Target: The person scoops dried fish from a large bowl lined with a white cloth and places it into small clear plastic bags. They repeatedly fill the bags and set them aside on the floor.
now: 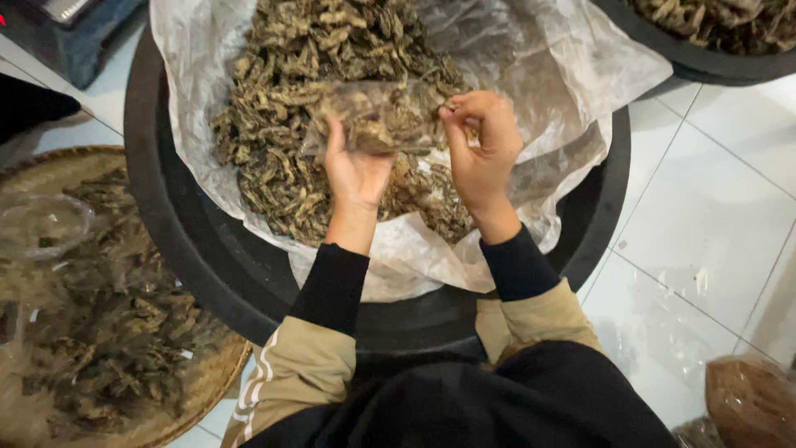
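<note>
You are crouched over a white tiled floor (713,224) with thin dark grout lines. Directly before you sits one wide black basin (191,241), lined with a crinkled clear plastic sheet (547,75) and heaped with dried, brownish-green curled pieces (290,99). A second black basin (705,58) with the same dried stuff shows at the top right corner. At your left lies one round woven tray (191,398), also spread with dried pieces and some loose clear plastic. At the bottom right stands one bag of brown material (750,402).

Both your hands are over the middle of the lined basin. Your left hand (356,166) is closed on the lower edge of one small clear bag (377,112), partly filled with the dried pieces. Your right hand (481,141) pinches the bag's right edge between thumb and fingers. The bag hangs just above the heap, between your two hands.
</note>
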